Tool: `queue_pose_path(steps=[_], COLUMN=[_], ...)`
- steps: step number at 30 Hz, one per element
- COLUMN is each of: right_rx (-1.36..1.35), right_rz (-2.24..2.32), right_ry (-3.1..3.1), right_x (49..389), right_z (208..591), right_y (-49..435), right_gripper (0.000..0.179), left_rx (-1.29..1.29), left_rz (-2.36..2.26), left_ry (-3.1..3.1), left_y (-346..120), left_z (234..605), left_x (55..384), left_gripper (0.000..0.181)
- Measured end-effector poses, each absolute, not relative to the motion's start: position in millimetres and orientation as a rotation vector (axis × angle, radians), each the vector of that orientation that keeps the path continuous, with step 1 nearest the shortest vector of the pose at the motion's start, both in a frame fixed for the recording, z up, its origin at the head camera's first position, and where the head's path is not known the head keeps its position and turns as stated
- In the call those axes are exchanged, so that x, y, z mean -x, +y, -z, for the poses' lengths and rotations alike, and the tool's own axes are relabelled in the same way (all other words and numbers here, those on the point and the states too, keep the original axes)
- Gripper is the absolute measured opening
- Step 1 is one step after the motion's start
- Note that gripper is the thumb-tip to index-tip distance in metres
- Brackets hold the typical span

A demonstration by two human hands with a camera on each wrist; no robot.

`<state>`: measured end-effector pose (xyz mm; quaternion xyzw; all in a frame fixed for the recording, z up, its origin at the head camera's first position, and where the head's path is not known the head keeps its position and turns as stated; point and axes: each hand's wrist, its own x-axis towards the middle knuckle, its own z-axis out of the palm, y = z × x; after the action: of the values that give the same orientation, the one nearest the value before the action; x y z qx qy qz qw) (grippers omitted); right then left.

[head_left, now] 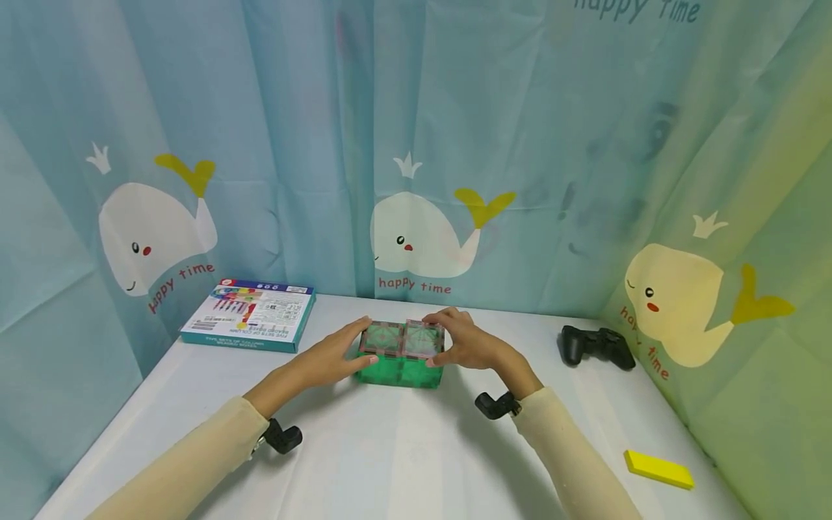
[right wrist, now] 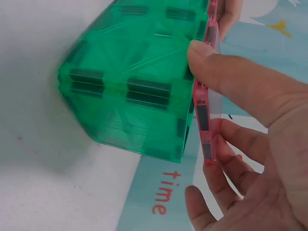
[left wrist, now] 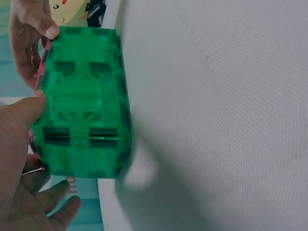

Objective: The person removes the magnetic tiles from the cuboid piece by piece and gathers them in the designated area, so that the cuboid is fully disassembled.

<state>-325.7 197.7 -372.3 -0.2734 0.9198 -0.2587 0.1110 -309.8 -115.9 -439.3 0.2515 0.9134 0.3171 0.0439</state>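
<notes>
A box of green see-through magnetic tiles [head_left: 398, 372] sits on the table, with two pink-edged square magnetic tiles on top. My left hand [head_left: 331, 356] holds the left pink tile [head_left: 382, 337], its thumb on the front edge and a fingertip at the back corner. On the other side my right hand [head_left: 477, 349] pinches the right pink tile [head_left: 424, 338] between thumb and fingers. In the right wrist view, a narrow gap shows between the pink tile [right wrist: 203, 115] and the green tiles [right wrist: 139, 53] near one corner. Several fingers of both hands are spread behind the box.
A flat toy box [head_left: 250, 318] lies at the back left of the white table [head_left: 364, 462]. At the right rests a black game controller [head_left: 596, 347], with a yellow block [head_left: 659, 469] nearer the front. A whale-print curtain [head_left: 312, 180] hangs behind and along the sides.
</notes>
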Motion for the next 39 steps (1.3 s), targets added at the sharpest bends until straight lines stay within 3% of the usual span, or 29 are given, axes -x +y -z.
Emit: queue_pose_path(steps=[18, 26, 39], right_rx=[0.745, 0.634, 0.439], right_rz=[0.854, 0.928, 0.604], right_ry=[2.734, 2.734, 2.881], right_x=[323, 327, 330], right_z=[376, 372, 402], right_y=[220, 272, 365], right_gripper=[0.08, 0.076, 0.076], left_rx=[-0.77, -0.78, -0.752], left_rz=[-0.986, -1.004, -0.976], left_ry=[2.78, 2.783, 2.777], left_y=[-114, -113, -116], left_z=[437, 436, 435], left_x=[310, 308, 306], left_gripper=[0.089, 0.087, 0.087])
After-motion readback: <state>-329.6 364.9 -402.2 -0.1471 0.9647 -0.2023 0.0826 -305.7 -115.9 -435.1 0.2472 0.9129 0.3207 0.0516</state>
